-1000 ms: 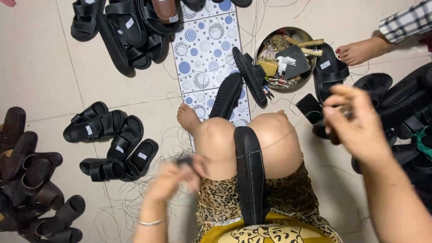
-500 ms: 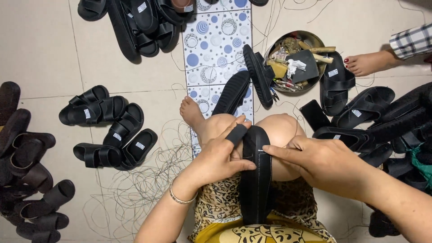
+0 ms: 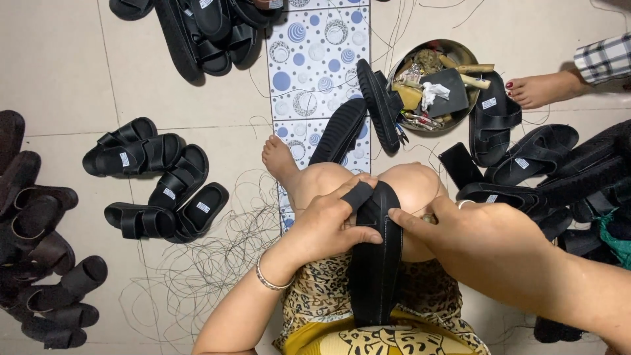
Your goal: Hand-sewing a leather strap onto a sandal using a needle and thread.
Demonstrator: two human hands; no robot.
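A long black sandal sole lies along my lap, between my bare knees. My left hand grips its left edge; a black sleeve covers the index finger, which rests on the sole's top. My right hand holds the sole's right side, fingers pressed on its edge, a ring on one finger. A thin thread runs across the sole between my hands.
Black sandals lie on the tiled floor at left, brown ones at far left, more black ones at right. A round metal bowl of tools stands ahead. Loose thread litters the floor. Another person's bare foot is at upper right.
A second ago my hands were apart, the right one raised high. They came down onto the sole on my lap and now hold it from both sides.
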